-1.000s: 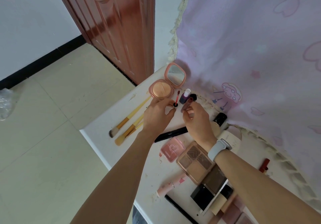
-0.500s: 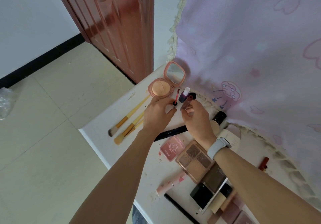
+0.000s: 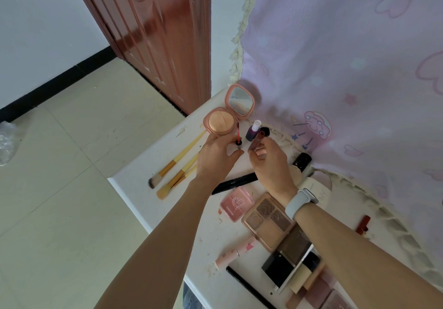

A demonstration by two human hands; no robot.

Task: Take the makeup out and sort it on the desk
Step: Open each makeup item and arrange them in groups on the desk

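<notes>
**Open lip gloss over a crowded bench**

Your bench point(image 3: 153, 164) edge lies close beside the brushes point(image 3: 176, 168); a nudge could roll them off. Your left hand point(image 3: 217, 158) pinches the wet wand point(image 3: 238, 136), your right hand point(image 3: 269, 160) grips the gloss tube point(image 3: 255, 142). A slip could smear the open compact point(image 3: 227, 116) or tip the nail polish point(image 3: 253, 131).

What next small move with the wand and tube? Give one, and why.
Probably bring the wand over to the tube and slide it back in. The left hand pinches the wand by its black cap, red tip pointing away; the right hand grips the open tube just beside it. Closed, it can lie with the other makeup on the desk.
</notes>
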